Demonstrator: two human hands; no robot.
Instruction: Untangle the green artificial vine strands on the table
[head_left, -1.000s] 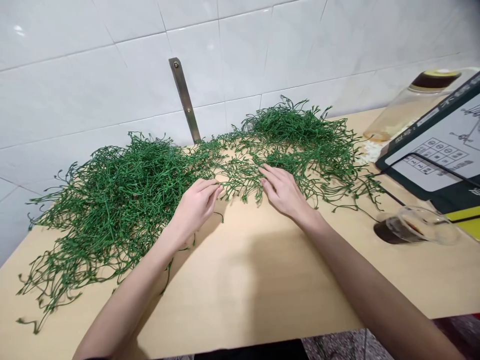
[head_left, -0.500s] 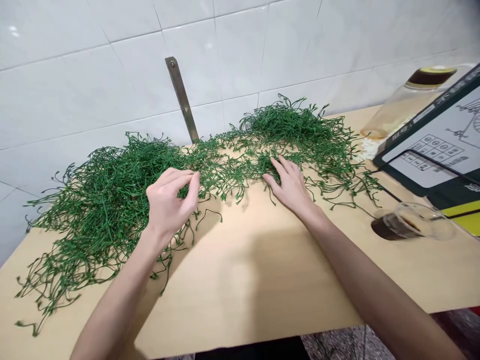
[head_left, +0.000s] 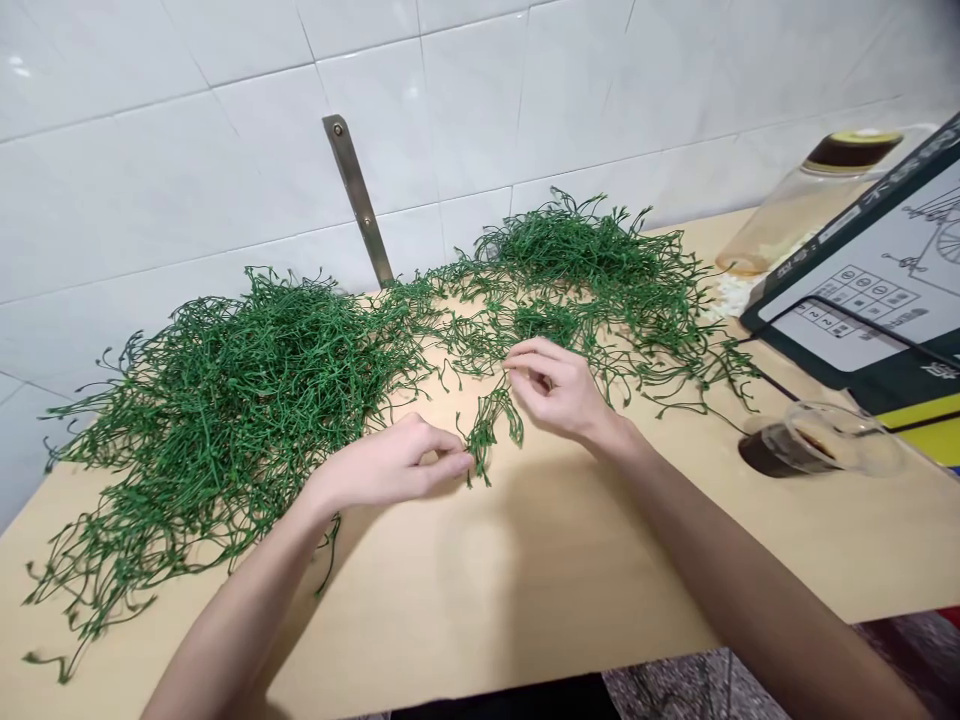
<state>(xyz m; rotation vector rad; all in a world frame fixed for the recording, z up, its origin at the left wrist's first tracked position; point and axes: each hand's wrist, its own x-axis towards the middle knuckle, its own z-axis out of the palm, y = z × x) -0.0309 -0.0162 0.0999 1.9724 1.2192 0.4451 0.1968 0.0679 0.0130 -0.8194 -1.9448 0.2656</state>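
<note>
Thin green artificial plant stems with small forked tips lie heaped on the table, in a large pile (head_left: pixel 247 400) at left and a smaller pile (head_left: pixel 577 250) at back right. My right hand (head_left: pixel 562 390) is closed in a pinch on the upper end of a small bunch of green stems (head_left: pixel 491 425), which trails toward me in front of the piles. At the lower left edge of that bunch, my left hand (head_left: pixel 405 460) has thumb and fingers pressed together. Whether a stem is caught between its fingertips is too small to tell.
To the right, a plastic cup (head_left: pixel 817 445) of dark liquid leans at an angle in view. Behind it are a printed box (head_left: pixel 862 300) with a black cord and a clear bottle (head_left: pixel 795 210) with a dark lid. A metal bracket (head_left: pixel 360 205) stands against the tiled wall.
My right hand has gone from spread fingers on the stems to a pinch, drawing a small bunch toward me. My left hand has moved right and nearer, from the large pile to that bunch.
</note>
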